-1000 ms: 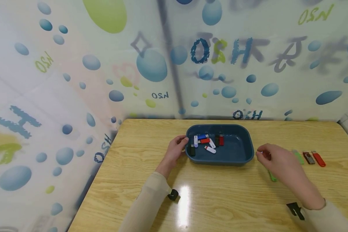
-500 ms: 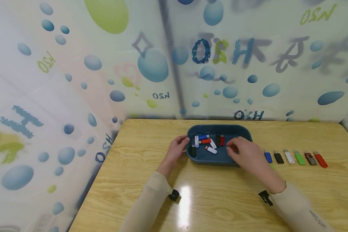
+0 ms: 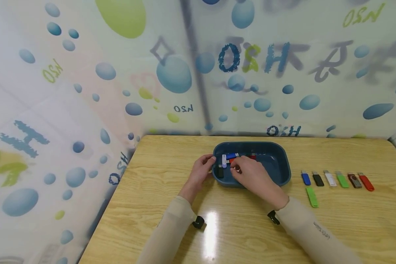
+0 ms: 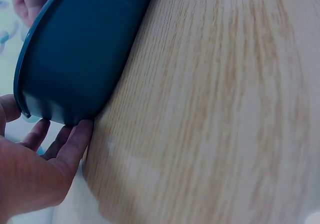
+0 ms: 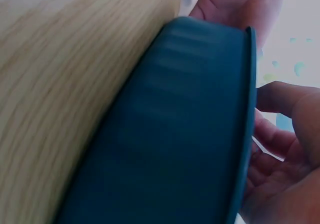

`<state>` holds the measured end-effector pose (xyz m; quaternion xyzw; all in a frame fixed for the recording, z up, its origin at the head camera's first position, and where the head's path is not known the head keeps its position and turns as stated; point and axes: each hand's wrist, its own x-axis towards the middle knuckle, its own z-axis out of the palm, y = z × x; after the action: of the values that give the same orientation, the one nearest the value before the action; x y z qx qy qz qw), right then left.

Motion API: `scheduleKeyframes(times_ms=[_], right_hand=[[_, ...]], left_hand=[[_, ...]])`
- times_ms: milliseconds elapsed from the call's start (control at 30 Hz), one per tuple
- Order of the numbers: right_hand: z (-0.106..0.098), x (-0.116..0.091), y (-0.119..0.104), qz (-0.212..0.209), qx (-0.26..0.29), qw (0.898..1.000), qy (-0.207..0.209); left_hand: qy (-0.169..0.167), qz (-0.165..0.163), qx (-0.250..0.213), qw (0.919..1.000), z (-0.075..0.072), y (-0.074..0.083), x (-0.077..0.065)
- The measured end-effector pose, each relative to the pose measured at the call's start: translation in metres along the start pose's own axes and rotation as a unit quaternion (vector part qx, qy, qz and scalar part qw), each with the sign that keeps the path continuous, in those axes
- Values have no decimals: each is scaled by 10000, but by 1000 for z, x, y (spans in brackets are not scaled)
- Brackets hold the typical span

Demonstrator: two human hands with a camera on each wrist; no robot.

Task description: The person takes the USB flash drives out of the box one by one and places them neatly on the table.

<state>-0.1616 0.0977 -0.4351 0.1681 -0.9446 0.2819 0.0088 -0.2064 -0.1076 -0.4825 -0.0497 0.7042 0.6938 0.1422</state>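
Observation:
A dark blue plastic bin (image 3: 280,172) holds several USB flash drives, among them a blue one (image 3: 232,156), a white one (image 3: 224,160) and a black one (image 3: 220,171). My left hand (image 3: 201,172) grips the bin's left end, thumb at the rim and fingers against the outer wall in the left wrist view. My right hand (image 3: 252,176) reaches into the bin with bent fingers, low over the drives. It covers some of them, and its fingertips are hidden behind the bin's wall in the right wrist view, so I cannot tell whether they pinch a drive.
Right of the bin, a row of flash drives lies on the wooden table (image 3: 244,227): blue (image 3: 305,179), black (image 3: 318,179), white (image 3: 330,179), green (image 3: 343,180), dark red and silver (image 3: 354,180), red (image 3: 366,182). A larger green drive (image 3: 312,197) lies below the row. A patterned curtain (image 3: 171,55) hangs behind.
My right hand has moved left from beside the green drive, over the bin's right rim and into the bin. The row of drives is uncovered. My left hand stays on the bin's left end.

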Motion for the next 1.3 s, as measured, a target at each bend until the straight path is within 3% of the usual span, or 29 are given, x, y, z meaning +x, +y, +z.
scheduleKeyframes(times_ms=[167,433,800,1067,1300], right_hand=[[14,9,-4,-214,43,9998,27],[29,23,-10,-113,84,9995,-277],[33,37,-14,-44,-197,9982,-572],[38,49,-17,313,-268,9941,-1006],[43,55,-17,310,-581,9934,-936]], left_hand=[[-27,-1,-64,10000,1,2,-1],[-99,84,-129,9998,0,2,-3],[23,104,-132,9999,2,0,-1],[51,105,-33,9999,1,-1,-2],[66,96,-43,9999,1,0,0]])
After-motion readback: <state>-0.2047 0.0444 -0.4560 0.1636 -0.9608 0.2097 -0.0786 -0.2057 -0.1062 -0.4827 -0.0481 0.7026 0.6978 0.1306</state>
